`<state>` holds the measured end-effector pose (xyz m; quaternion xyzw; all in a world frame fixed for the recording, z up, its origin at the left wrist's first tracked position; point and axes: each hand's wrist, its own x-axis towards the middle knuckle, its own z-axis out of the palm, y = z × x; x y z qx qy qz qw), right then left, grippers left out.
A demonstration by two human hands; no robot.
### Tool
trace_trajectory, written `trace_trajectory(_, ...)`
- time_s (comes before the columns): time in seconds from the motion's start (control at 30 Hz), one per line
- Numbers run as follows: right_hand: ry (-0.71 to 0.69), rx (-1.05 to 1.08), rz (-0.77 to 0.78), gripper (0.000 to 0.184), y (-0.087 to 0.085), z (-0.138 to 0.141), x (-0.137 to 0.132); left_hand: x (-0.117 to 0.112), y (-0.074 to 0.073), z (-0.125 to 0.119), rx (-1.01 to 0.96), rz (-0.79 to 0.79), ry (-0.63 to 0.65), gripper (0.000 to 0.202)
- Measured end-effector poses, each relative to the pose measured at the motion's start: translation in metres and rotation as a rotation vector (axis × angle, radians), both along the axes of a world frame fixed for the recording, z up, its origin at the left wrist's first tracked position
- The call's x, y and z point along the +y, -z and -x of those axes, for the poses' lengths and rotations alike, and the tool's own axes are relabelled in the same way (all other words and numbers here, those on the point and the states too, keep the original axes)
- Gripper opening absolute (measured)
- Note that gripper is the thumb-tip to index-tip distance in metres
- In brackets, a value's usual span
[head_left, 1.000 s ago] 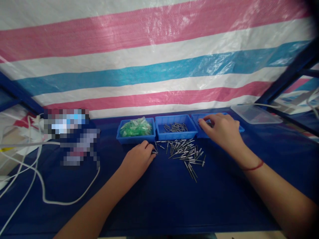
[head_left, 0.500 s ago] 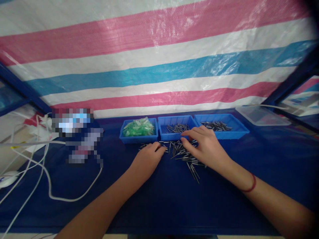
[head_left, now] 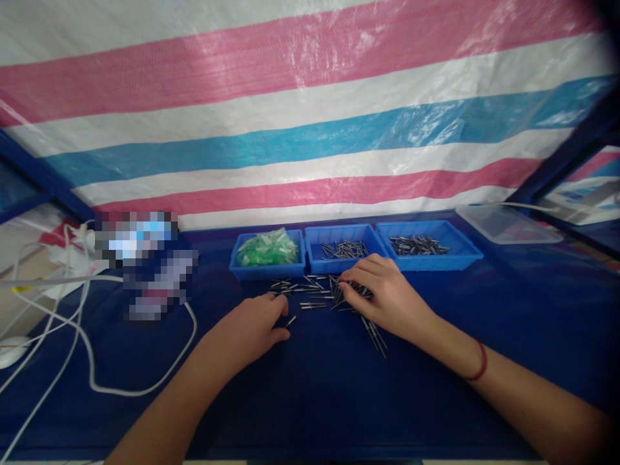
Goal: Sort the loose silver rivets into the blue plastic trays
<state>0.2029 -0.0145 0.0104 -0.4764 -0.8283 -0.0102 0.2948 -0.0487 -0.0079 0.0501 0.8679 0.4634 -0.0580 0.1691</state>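
Thin metal pins with thicker ends, which look like blind rivets [head_left: 320,292], lie in a loose pile on the blue table in front of the bins. My left hand [head_left: 254,326] is left of the pile, thumb and fingers curled around a single rivet [head_left: 291,321] whose end sticks out at the thumb tip. Over the pile's right part, my right hand [head_left: 387,290] has its thumb and index finger closed together among the rivets. Its other fingers are partly hidden, and the palm covers some of the pile.
Behind the pile stand three blue bins: a left bin [head_left: 234,266] with green plastic packets, a middle bin [head_left: 312,263] and a right bin [head_left: 465,258] with rivets. A clear plastic lid [head_left: 508,226] lies back right. White cables [head_left: 140,390] and blurred devices occupy the left.
My left hand has drawn left and nearer, away from the pile, with a rivet at its fingers. My right hand has shifted slightly left and lower, its thumb and index finger coming together at the pile.
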Motion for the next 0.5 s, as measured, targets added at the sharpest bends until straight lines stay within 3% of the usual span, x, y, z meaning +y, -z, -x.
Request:
trace_trajectory(0.37,-0.103,-0.039,0.065,0.018,0.004,0.005,-0.001,0.0,0.006,-0.021,-0.004,-0.037,0.061,0.019)
trace_trajectory(0.5,-0.215,-0.006,0.093,0.015,-0.001,0.008,-0.005,0.001,0.01,-0.029,-0.209,-0.104,0.1,0.015)
